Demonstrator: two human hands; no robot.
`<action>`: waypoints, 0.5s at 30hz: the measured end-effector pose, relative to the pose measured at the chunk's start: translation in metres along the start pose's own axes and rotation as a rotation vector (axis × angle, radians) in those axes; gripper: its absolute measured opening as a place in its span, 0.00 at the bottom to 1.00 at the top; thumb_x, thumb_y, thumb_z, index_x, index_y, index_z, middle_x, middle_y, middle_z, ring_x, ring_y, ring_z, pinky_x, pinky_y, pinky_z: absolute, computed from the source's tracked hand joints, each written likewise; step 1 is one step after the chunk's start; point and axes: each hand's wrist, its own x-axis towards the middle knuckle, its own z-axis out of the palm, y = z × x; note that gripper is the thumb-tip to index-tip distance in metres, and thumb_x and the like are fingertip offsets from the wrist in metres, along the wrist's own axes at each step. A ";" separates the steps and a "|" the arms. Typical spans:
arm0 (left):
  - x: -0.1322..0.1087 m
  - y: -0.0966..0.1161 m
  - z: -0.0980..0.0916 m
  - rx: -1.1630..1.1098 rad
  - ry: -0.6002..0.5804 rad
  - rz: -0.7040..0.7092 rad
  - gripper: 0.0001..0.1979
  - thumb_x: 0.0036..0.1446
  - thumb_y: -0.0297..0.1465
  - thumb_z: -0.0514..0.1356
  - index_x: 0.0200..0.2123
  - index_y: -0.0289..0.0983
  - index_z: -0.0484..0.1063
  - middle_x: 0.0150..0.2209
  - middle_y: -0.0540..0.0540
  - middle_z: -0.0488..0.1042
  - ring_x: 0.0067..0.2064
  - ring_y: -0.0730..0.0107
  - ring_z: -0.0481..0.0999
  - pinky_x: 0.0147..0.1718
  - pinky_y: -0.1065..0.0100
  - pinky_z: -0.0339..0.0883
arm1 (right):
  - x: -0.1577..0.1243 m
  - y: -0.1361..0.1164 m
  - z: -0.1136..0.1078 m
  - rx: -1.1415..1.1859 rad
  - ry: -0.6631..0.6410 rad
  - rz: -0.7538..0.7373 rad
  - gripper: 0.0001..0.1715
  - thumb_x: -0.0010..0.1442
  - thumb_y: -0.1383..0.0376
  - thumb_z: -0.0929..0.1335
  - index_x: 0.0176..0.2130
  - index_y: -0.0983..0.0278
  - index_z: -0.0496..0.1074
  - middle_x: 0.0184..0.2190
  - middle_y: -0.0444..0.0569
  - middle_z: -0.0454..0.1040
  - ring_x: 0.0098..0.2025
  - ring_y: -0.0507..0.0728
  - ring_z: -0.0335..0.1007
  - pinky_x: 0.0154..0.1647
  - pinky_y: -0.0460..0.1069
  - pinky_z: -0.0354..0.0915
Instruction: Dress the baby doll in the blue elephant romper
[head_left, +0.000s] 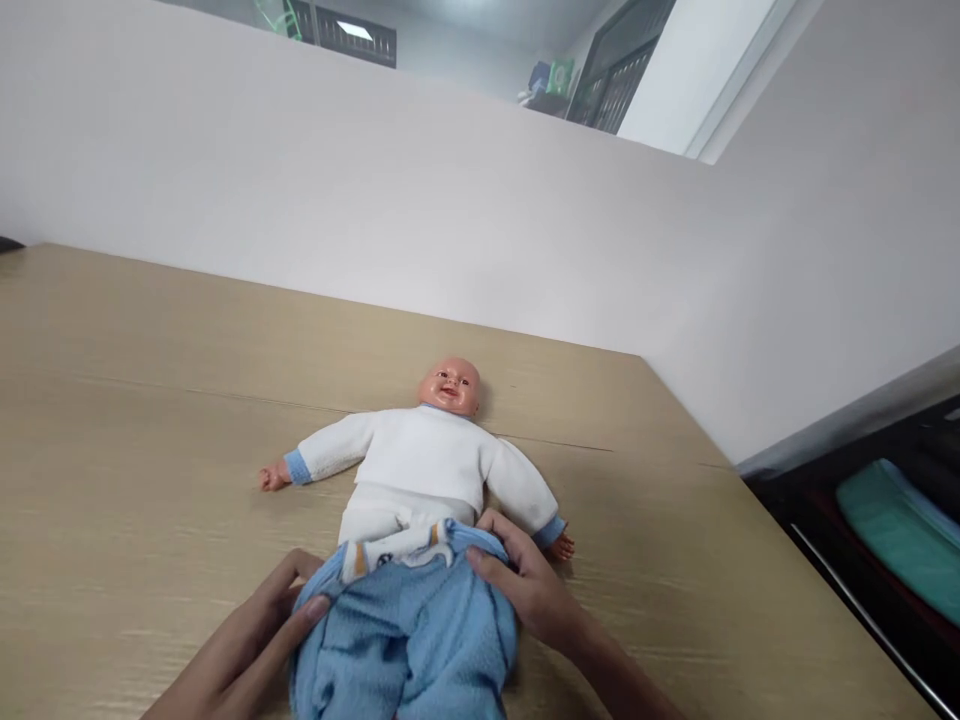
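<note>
A baby doll (420,460) in a white sweater with blue cuffs lies on its back on the wooden table (150,400), head pointing away from me. Light blue fleece trousers (409,640) cover its lower body. My left hand (259,625) grips the left side of the trousers' waistband, fingers curled on the fabric. My right hand (525,585) pinches the right side of the waistband near the doll's hip, next to the doll's small hand (561,545).
A white partition wall (450,200) stands behind the table's far edge. At the right, past the table's edge, a dark shelf holds a folded teal cloth (904,530).
</note>
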 end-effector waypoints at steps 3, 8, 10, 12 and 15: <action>0.023 0.009 0.006 -0.051 -0.048 0.055 0.25 0.68 0.59 0.57 0.45 0.43 0.75 0.43 0.46 0.81 0.49 0.52 0.80 0.49 0.64 0.79 | 0.014 0.010 0.001 -0.038 0.041 -0.008 0.23 0.68 0.43 0.69 0.40 0.58 0.65 0.33 0.40 0.58 0.36 0.55 0.54 0.39 0.50 0.56; 0.038 0.007 0.002 0.034 -0.011 0.178 0.20 0.67 0.51 0.63 0.51 0.45 0.76 0.49 0.47 0.79 0.54 0.53 0.79 0.56 0.66 0.73 | 0.019 0.010 0.006 -0.263 0.165 -0.160 0.15 0.69 0.52 0.70 0.38 0.58 0.67 0.33 0.41 0.63 0.37 0.56 0.60 0.41 0.51 0.59; 0.040 0.004 0.000 0.084 0.115 0.284 0.20 0.67 0.50 0.64 0.53 0.45 0.77 0.56 0.45 0.77 0.62 0.50 0.74 0.63 0.63 0.69 | 0.018 0.007 0.009 -0.310 0.255 -0.280 0.12 0.69 0.57 0.70 0.37 0.59 0.67 0.38 0.45 0.67 0.42 0.58 0.65 0.47 0.52 0.61; 0.046 0.002 -0.001 0.083 0.191 0.318 0.20 0.68 0.50 0.62 0.53 0.44 0.76 0.58 0.42 0.76 0.64 0.48 0.72 0.66 0.58 0.66 | 0.021 0.007 0.010 -0.277 0.331 -0.359 0.08 0.69 0.61 0.69 0.37 0.59 0.68 0.43 0.48 0.71 0.49 0.60 0.67 0.55 0.53 0.61; 0.066 0.006 0.002 -0.038 0.142 0.212 0.24 0.67 0.55 0.61 0.51 0.42 0.73 0.52 0.42 0.80 0.57 0.46 0.78 0.61 0.54 0.71 | 0.035 0.013 0.009 -0.138 0.402 -0.281 0.04 0.66 0.62 0.69 0.37 0.58 0.69 0.39 0.45 0.73 0.46 0.59 0.68 0.52 0.51 0.62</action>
